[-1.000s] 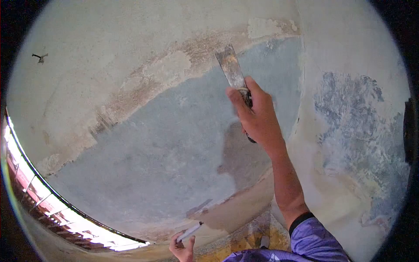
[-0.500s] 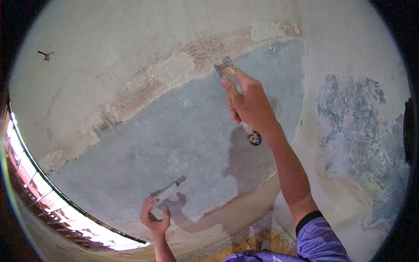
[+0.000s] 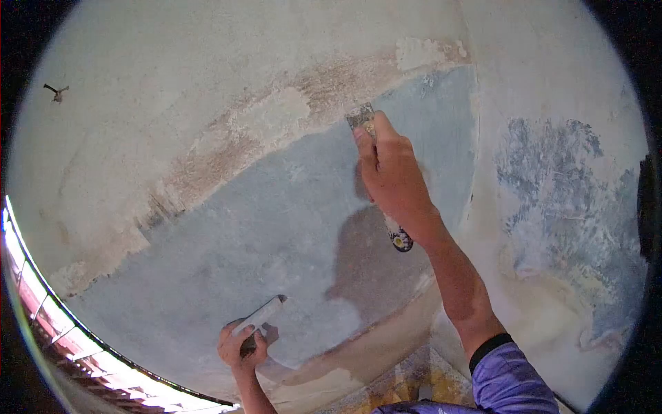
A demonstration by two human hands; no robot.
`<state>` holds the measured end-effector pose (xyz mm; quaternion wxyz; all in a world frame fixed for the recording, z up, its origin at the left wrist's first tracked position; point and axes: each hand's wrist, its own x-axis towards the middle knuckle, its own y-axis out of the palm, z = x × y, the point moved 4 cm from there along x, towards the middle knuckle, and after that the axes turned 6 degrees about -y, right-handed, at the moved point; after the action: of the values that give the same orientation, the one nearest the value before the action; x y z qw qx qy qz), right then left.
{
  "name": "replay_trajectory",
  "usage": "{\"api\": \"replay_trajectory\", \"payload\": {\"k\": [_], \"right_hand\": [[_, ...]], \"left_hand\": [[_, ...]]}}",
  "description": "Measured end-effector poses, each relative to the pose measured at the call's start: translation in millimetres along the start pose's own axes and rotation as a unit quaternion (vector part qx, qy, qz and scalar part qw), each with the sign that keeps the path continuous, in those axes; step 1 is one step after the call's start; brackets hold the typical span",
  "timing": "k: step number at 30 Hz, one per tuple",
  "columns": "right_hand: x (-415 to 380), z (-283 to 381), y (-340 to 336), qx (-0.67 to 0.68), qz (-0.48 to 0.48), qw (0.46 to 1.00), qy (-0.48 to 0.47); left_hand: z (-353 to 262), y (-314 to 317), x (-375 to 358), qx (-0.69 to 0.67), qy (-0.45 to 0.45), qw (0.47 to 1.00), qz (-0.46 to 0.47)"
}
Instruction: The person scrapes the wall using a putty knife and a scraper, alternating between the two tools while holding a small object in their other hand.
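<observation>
My right hand (image 3: 394,172) is wrapped round a scraper (image 3: 360,116) with a stained metal blade. Its patterned handle end sticks out below the palm. The blade lies at the border between the blue-grey wall patch (image 3: 276,207) and the rough brown strip (image 3: 338,83). Lower left, my left hand (image 3: 241,345) grips a wide, pale-bladed tool (image 3: 263,314) between thumb and fingers, its blade close to the blue-grey surface. Whether that blade touches the wall I cannot tell.
A hook or nail (image 3: 56,92) juts from the wall at upper left. A bright barred opening (image 3: 62,331) curves along the lower left. To the right, past the corner, is another wall with blue-grey blotches (image 3: 552,179). A dark object (image 3: 647,207) stands at the right edge.
My right hand and the scraper have moved slightly down. My left hand with its tool is a little lower and further left. The view has shifted slightly.
</observation>
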<state>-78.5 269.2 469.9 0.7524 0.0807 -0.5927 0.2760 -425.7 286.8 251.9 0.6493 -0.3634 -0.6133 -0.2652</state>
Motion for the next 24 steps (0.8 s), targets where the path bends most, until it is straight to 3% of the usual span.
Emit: {"api": "replay_trajectory", "payload": {"k": [4,8,13,24], "right_hand": [[6.0,11.4,-2.9,-0.069,-0.073,0.994,-0.032],[1.1,1.3,-1.6,-0.007,0.019,0.999,0.047],[4.6,12.1,-3.6,-0.072,-0.039,0.996,-0.026],[12.4,8.7,1.2,-0.032,-0.055,0.998,0.006]], "left_hand": [[1.0,-1.7,-1.4,0.012,0.004,1.000,0.012],[1.5,-2.5,-2.9,0.011,0.002,1.000,0.007],[3.6,-0.3,-7.2,0.009,-0.018,1.000,0.011],[2.4,1.5,-4.5,-0.002,-0.031,0.999,0.018]]}}
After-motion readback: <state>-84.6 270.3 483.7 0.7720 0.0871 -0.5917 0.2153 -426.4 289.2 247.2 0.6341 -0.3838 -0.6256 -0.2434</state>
